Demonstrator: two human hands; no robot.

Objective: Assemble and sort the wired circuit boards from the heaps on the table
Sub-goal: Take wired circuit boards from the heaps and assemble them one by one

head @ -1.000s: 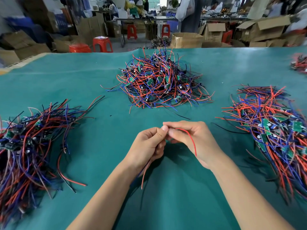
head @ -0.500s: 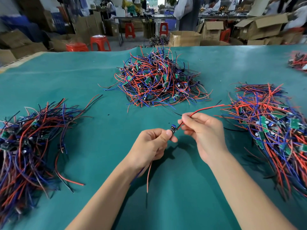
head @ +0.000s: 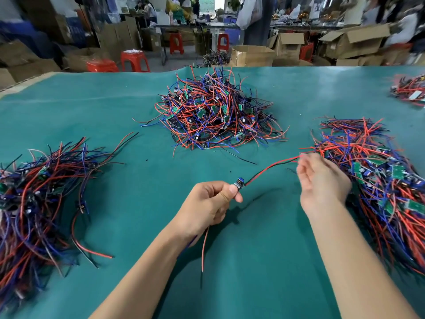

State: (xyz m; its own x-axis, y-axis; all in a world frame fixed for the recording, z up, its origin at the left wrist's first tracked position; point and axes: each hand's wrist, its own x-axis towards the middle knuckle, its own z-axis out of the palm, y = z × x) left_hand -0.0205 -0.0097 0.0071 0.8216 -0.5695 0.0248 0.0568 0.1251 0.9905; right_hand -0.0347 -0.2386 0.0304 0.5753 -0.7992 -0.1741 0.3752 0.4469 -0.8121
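My left hand point(head: 207, 203) pinches a small wired circuit board point(head: 239, 182) between thumb and forefinger above the green table point(head: 253, 272). A red and a black wire point(head: 271, 168) run from the board up and right to the fingertips of my right hand point(head: 322, 183). That hand is blurred, with its fingers loosely spread at the wires' far end. Another red wire point(head: 203, 247) hangs down from my left fist. Heaps of wired boards lie at the middle back point(head: 218, 113), the right point(head: 379, 176) and the left point(head: 34, 194).
A smaller heap point(head: 409, 88) lies at the far right edge. Beyond the table stand red stools point(head: 134, 59), open cardboard boxes point(head: 250, 55) and people at distant benches.
My hands have drawn apart. The right hand slid out along the red and black wires to their end near the right heap and loosened its pinch. The left hand kept the board.
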